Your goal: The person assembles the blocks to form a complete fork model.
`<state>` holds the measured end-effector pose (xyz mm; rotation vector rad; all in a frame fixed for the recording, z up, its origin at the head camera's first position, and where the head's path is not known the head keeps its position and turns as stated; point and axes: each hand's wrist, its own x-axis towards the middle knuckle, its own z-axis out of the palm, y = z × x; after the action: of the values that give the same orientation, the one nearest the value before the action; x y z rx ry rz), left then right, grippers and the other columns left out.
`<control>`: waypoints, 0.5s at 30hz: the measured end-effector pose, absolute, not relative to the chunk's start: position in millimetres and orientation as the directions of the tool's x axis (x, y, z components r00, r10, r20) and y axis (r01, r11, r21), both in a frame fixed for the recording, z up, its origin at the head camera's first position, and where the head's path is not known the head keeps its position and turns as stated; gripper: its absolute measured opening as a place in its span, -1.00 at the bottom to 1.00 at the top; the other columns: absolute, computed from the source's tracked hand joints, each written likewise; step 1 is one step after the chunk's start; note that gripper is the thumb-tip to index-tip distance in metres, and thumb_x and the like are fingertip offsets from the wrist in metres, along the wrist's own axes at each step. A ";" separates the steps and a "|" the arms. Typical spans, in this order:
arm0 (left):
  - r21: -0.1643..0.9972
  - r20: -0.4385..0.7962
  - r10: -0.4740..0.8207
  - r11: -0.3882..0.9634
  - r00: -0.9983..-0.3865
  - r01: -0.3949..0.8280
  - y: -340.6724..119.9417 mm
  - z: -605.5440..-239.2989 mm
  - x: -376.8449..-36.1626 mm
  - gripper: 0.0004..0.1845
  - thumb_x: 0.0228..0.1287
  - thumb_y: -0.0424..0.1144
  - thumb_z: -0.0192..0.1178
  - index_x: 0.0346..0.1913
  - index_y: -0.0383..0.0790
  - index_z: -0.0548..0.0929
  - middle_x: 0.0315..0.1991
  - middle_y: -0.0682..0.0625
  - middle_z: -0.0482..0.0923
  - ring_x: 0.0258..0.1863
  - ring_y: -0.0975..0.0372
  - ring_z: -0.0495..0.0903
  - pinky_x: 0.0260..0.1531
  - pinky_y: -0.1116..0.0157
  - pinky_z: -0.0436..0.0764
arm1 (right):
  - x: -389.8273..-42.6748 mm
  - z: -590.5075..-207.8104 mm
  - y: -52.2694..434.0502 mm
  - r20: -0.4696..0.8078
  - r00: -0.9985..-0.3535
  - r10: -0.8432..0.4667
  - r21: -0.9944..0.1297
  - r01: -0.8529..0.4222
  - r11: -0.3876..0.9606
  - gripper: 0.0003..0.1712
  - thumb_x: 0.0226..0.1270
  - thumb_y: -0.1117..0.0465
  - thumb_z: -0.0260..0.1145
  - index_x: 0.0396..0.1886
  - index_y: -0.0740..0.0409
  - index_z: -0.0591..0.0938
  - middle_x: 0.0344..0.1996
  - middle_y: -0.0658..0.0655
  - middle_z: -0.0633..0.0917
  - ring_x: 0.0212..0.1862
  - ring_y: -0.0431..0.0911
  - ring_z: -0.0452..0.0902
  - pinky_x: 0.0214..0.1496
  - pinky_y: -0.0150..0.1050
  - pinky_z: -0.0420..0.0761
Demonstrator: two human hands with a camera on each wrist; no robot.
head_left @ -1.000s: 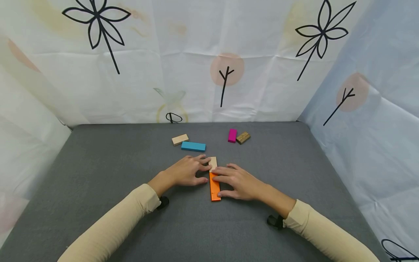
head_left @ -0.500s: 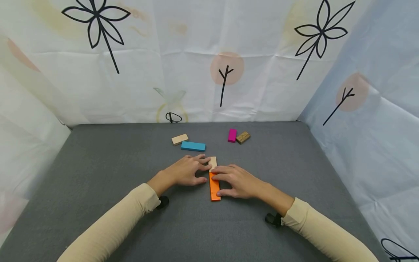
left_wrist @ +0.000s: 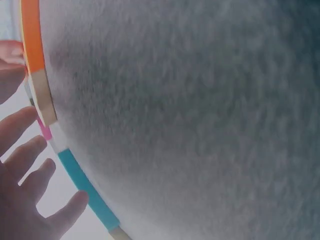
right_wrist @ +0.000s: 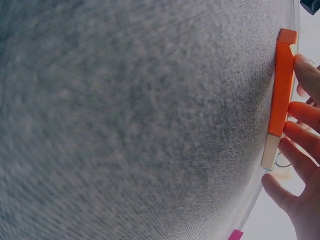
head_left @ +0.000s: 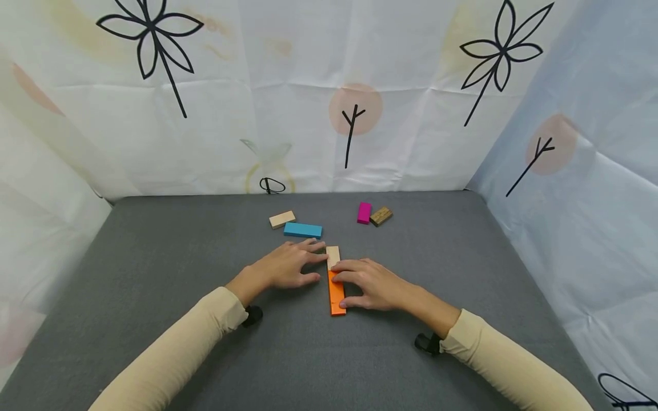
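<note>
An orange wooden block (head_left: 336, 294) lies end to end with a short pale wooden block (head_left: 333, 255) in the middle of the grey table. The right hand (head_left: 377, 285) rests its fingertips along the orange block's right side and top, with the forefinger close to the joint. In the right wrist view its fingers are spread and fairly straight against the orange block (right_wrist: 283, 95). The left hand (head_left: 285, 266) hovers just left of the pair, fingers apart and holding nothing. Its fingertips are near the pale block (left_wrist: 43, 97) in the left wrist view.
Behind the left hand lie a blue block (head_left: 303, 230) and another pale block (head_left: 282, 219). Farther right, a magenta block (head_left: 364, 212) sits beside a brown wood-grained block (head_left: 381, 216). Patterned white cloth (head_left: 298, 131) walls the table's back and sides.
The left hand has drawn slightly left, away from the pale block. The right hand stays at the orange block, with only a tiny shift. The blocks have hardly moved.
</note>
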<state>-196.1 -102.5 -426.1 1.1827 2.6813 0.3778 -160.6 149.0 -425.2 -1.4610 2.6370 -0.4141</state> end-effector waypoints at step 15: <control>0.174 0.041 0.509 0.844 -0.860 0.508 -153.3 -430.7 -222.3 -0.33 0.27 0.05 0.10 0.38 -0.15 0.25 0.42 -0.10 0.04 0.42 0.01 -0.09 0.15 -0.22 0.13 | -161.3 -423.8 148.0 0.056 -0.506 -0.860 -0.256 -0.840 0.478 -0.36 0.20 -0.17 0.25 0.17 0.11 0.53 0.20 0.06 0.44 0.24 -0.13 0.28 0.22 -0.09 0.26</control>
<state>-222.3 -153.3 -430.7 0.8298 3.0093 0.2814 -161.3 148.0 -423.8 -1.5171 2.6308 -0.3865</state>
